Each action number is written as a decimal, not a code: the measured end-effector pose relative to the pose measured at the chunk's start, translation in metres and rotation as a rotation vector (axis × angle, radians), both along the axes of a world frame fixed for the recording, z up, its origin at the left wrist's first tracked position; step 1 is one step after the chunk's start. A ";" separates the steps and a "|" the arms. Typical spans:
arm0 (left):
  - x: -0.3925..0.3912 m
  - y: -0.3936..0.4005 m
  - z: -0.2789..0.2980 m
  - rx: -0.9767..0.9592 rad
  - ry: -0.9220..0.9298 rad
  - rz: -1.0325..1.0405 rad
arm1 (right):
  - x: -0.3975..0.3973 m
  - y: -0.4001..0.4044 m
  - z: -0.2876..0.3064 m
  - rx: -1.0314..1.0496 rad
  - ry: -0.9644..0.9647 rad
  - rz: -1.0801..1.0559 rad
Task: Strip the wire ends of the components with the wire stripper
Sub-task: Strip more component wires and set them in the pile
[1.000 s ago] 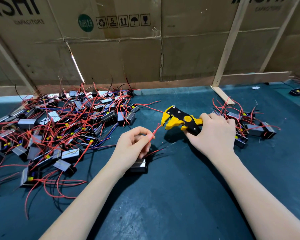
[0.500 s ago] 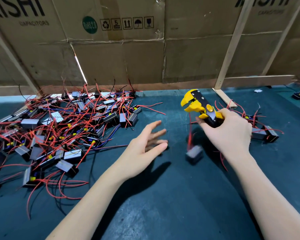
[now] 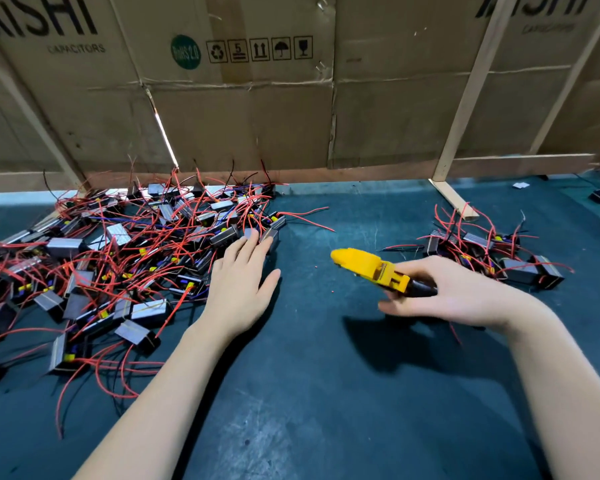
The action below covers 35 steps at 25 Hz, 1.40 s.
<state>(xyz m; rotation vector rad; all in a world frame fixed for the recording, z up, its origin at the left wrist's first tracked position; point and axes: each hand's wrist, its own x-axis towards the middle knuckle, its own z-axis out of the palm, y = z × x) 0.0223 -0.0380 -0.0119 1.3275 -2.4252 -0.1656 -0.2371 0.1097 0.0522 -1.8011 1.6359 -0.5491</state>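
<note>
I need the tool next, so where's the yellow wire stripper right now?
In the head view, the wire stripper is right of centre, held in the right hand above the green mat, just left of the smaller component pile.

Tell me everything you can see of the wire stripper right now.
The wire stripper has a yellow plastic-looking head and dark handles. It lies roughly level above the dark green mat, head pointing left and slightly away. The right hand grips its handles, hiding most of them. No wire shows in its head.
</note>
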 end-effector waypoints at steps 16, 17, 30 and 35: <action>-0.003 0.013 0.013 -0.222 0.166 -0.174 | 0.005 -0.018 -0.015 -0.343 -0.649 -0.454; -0.002 0.017 0.016 -0.198 0.212 -0.201 | 0.007 -0.018 -0.016 -0.340 -0.664 -0.434; -0.015 0.053 0.022 0.060 0.532 -0.401 | 0.003 -0.021 -0.023 -0.411 -0.403 -0.710; -0.027 0.061 0.015 0.243 0.501 -0.315 | 0.001 -0.023 -0.026 -0.398 -0.280 -0.732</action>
